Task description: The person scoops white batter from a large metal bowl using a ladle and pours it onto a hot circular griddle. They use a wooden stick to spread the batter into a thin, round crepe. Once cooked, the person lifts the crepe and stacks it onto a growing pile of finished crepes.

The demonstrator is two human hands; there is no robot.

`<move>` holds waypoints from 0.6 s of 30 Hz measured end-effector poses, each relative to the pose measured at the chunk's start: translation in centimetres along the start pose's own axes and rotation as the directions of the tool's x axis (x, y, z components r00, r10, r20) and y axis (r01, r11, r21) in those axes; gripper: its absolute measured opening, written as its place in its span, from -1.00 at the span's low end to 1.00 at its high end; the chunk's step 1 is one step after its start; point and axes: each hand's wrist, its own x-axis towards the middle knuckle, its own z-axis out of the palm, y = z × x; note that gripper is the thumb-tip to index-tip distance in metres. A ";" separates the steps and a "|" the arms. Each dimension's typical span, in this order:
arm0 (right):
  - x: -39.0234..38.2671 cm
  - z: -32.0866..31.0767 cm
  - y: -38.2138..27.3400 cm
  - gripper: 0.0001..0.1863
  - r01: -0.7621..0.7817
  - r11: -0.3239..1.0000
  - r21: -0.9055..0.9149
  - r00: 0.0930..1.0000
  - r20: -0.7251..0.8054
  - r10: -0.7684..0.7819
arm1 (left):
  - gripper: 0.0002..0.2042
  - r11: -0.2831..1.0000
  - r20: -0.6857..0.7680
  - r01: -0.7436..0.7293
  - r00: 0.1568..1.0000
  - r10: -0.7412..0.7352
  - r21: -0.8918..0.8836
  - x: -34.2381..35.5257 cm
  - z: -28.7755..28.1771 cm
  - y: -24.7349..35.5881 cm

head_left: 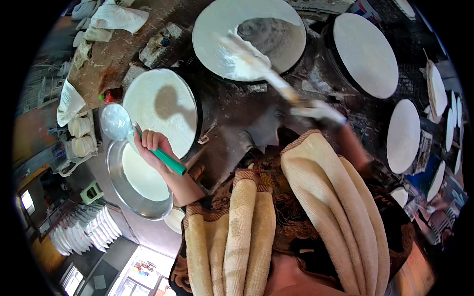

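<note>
My left hand (154,148) is closed round the green handle of a ladle (115,122). The ladle's whitish bowl hangs between a round white-coated griddle (136,101) and a steel basin of white batter (112,172). My right hand (323,111), in a white glove, grips a long flat spreader (261,70), smeared by motion. Its blade lies over the far round griddle (210,34), where white batter covers most of the surface and a dark greyish patch shows at the right. Whether the blade touches the batter, I cannot tell.
Two more white-topped rounds, a far one (365,54) and a nearer one (403,135), stand at the right. A red bottle with a green cap (110,94) and crumpled cloths (118,18) lie at the left. Several white discs hang or stand along the right edge.
</note>
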 end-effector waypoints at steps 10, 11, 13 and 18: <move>10.0 13.7 -2.5 -0.60 -0.016 0.819 -0.574 0.705 -0.587 -0.398 | -0.73 0.976 0.006 0.146 0.989 -0.149 0.160 -3.3 2.1 2.1; 9.4 12.5 -1.6 -0.61 -0.068 0.808 -0.586 0.684 -0.617 -0.390 | -0.72 0.971 0.020 0.168 0.985 -0.174 0.172 -3.8 2.2 1.9; 7.6 11.0 -0.7 -0.64 -0.174 0.772 -0.611 0.641 -0.665 -0.382 | -0.73 0.967 0.000 0.166 0.986 -0.169 0.192 -4.8 2.3 2.3; 5.6 6.4 -2.3 -0.63 -0.200 0.734 -0.649 0.546 -0.696 -0.467 | -0.78 0.946 0.006 0.173 0.983 -0.182 0.274 -6.0 3.5 2.8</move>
